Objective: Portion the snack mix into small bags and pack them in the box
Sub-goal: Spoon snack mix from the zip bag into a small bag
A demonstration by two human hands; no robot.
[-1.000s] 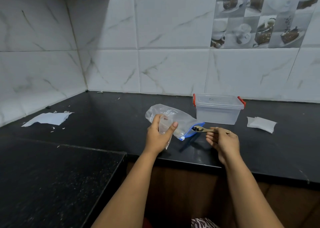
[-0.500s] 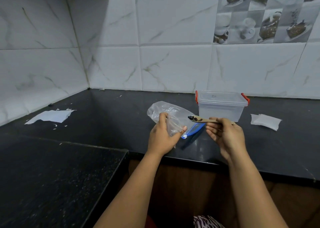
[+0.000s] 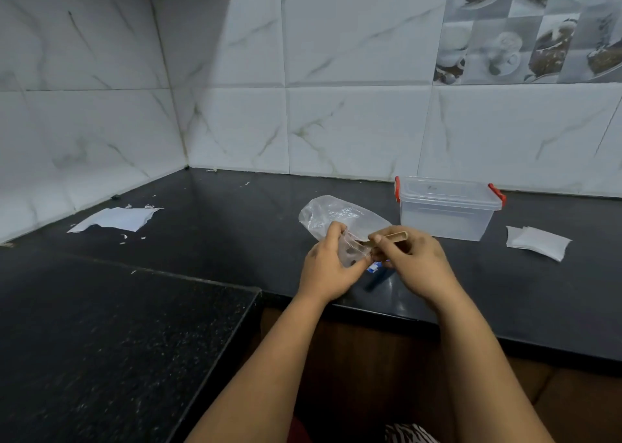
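Note:
My left hand (image 3: 324, 269) grips a small clear bag (image 3: 350, 252) with a few dark snack pieces inside. My right hand (image 3: 415, 260) holds a tan wooden spoon (image 3: 390, 236) whose bowl end is tipped into the small bag's mouth. Behind the hands lies a larger clear bag (image 3: 333, 214) with a blue strip (image 3: 373, 268), on the black counter (image 3: 235, 227). A clear plastic box (image 3: 446, 212) with red clips and its lid on stands behind and to the right of my right hand.
Small white packets (image 3: 537, 242) lie right of the box. Torn white paper (image 3: 116, 218) and scraps lie at the far left near the tiled wall. A lower speckled black counter (image 3: 111, 345) fills the bottom left. The counter's front edge runs just under my wrists.
My right hand swung the spoon left and tipped its bowl into the small bag that my left hand holds. Both hands came closer together.

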